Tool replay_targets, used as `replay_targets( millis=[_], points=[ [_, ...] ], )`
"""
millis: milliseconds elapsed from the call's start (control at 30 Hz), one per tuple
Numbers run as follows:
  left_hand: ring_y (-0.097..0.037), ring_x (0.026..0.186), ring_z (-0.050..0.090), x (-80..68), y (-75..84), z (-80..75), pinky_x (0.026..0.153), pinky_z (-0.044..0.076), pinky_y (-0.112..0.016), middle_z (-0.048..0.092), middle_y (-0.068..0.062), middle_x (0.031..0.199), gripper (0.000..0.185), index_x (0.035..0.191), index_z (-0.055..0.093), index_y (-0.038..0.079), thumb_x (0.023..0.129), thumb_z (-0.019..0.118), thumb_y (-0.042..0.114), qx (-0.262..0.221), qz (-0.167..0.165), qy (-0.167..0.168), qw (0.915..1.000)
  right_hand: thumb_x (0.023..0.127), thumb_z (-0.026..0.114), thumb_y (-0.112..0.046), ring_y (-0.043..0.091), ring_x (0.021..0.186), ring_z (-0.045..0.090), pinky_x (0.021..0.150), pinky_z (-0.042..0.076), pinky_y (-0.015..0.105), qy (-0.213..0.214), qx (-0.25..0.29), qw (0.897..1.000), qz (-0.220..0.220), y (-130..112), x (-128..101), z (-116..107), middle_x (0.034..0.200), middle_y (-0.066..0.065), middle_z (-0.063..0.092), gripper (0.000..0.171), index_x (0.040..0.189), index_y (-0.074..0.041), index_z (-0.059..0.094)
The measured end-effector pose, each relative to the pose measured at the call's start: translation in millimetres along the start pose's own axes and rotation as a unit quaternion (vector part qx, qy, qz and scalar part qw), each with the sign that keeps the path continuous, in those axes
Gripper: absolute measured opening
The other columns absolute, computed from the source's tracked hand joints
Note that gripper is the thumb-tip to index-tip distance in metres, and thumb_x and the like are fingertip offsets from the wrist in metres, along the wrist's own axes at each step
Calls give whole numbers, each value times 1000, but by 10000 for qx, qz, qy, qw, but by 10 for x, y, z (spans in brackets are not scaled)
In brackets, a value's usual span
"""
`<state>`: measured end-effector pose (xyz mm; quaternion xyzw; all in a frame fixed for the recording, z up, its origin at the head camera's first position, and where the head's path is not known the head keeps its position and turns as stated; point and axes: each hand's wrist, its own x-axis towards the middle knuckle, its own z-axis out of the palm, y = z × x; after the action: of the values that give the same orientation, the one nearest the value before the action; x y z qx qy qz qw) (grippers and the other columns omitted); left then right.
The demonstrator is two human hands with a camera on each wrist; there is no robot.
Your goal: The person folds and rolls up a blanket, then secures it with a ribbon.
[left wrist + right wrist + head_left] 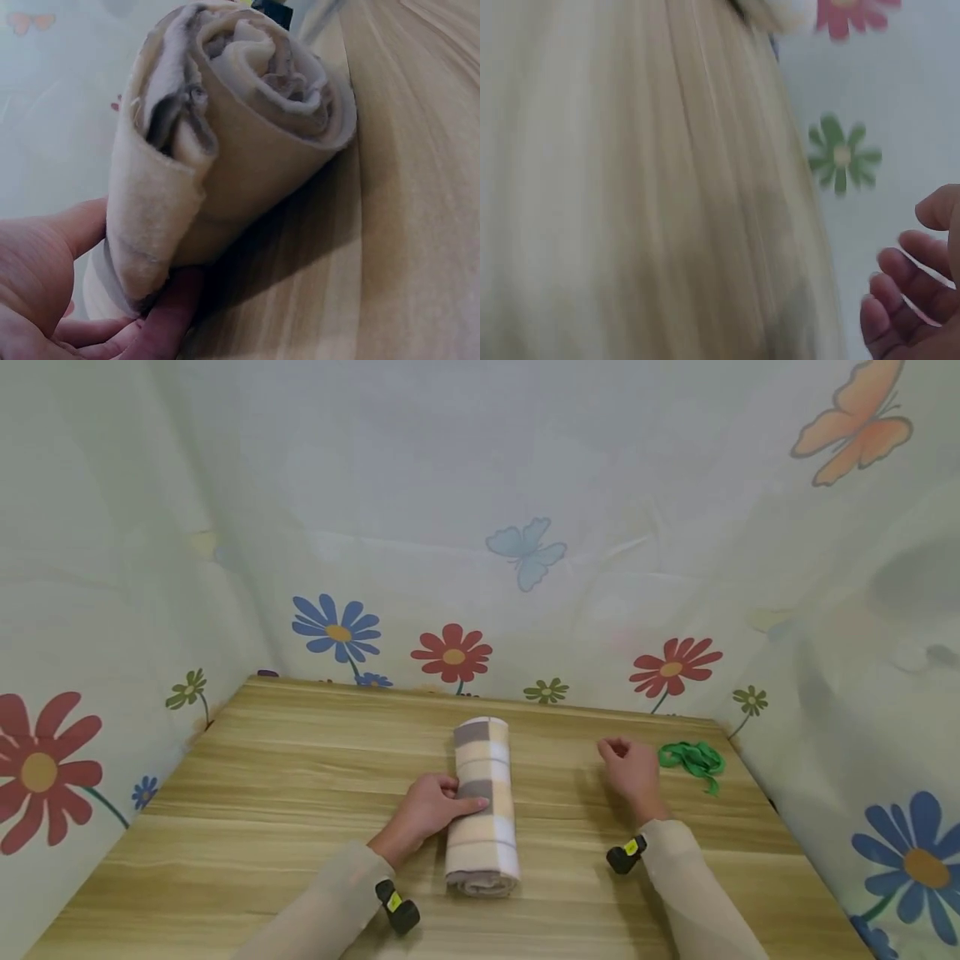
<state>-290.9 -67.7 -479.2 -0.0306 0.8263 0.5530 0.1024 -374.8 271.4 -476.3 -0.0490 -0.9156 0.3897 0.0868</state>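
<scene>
A rolled towel (480, 835) in white, beige and grey checks lies lengthwise on the wooden table. My left hand (427, 810) grips its left side, thumb across the top and fingers tucked in at the lower side. The left wrist view shows the fleecy layers coiled at the near end of the towel (247, 150). To the right, my right hand (636, 772) hovers over the table with loosely curled fingers and holds nothing. Just right of this hand, a green ribbon (693, 760) lies in a loose tangle.
The wood-grained table (300, 752) meets a flower-and-butterfly printed curtain (390, 485) at the back and both sides. Each sleeve carries a small black device, the left one (397, 907) and the right one (626, 854).
</scene>
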Motion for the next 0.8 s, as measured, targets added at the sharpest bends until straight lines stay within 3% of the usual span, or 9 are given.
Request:
replay_targets(
  millis=[200, 400, 567, 633, 800],
  points=[
    [-14, 73, 62, 11, -20, -9, 61, 50, -26, 73, -5, 87, 50, 105, 72, 1, 80, 88, 41, -111, -37, -208, 9997, 103, 55, -31, 37, 103, 64, 85, 52, 50, 533, -544, 9962, 412, 421, 311, -310, 116, 24, 69, 40, 122, 1, 69],
    [-14, 69, 64, 24, -55, -4, 57, 51, -27, 73, -5, 85, 47, 103, 72, 2, 80, 88, 40, -256, -76, -440, 9987, 100, 56, -26, 47, 111, 62, 91, 51, 58, 679, -1153, 9844, 1147, 601, 356, -427, 123, 30, 66, 41, 123, 6, 67],
    [-13, 67, 63, 20, -45, -11, 56, 50, -27, 73, -5, 84, 46, 103, 72, 2, 80, 88, 38, -293, -87, -426, 9986, 95, 55, -26, 45, 95, 64, 76, 54, 57, 591, -1629, 9776, 1196, 661, 398, -441, 107, 32, 67, 36, 93, 8, 67],
    [-12, 66, 61, 14, -39, -16, 55, 49, -26, 72, -4, 83, 45, 103, 72, 2, 81, 88, 38, -289, -78, -428, 9986, 95, 55, -25, 41, 86, 64, 68, 54, 56, 562, -1724, 9760, 1206, 695, 429, -437, 96, 30, 67, 34, 77, 3, 62],
    [-11, 64, 58, 11, -40, -21, 54, 47, -25, 71, -4, 83, 45, 103, 71, 2, 81, 88, 37, -227, -109, -423, 9988, 97, 53, -20, 34, 75, 57, 65, 52, 52, 517, -1754, 9761, 1175, 750, 483, -427, 78, 20, 61, 39, 61, -7, 46]
  ],
)
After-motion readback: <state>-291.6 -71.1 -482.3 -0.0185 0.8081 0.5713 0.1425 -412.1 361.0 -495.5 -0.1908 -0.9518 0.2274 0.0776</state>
